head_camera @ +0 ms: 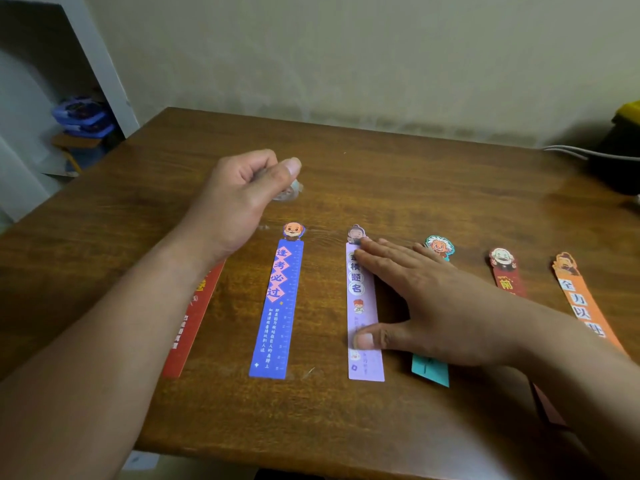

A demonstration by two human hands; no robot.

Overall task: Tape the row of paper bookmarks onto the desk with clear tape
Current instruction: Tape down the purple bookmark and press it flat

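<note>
Under R hand (446, 306), lilac bookmark (360, 299) lies near-to-far, head end away.

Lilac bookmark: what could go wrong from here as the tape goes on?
The clear tape pinched in the left hand looks bunched and may stick to itself. The right hand lies across the lilac bookmark and the teal bookmark; lifting it could skew either. The left forearm passes over the red bookmark and might drag it.
</note>
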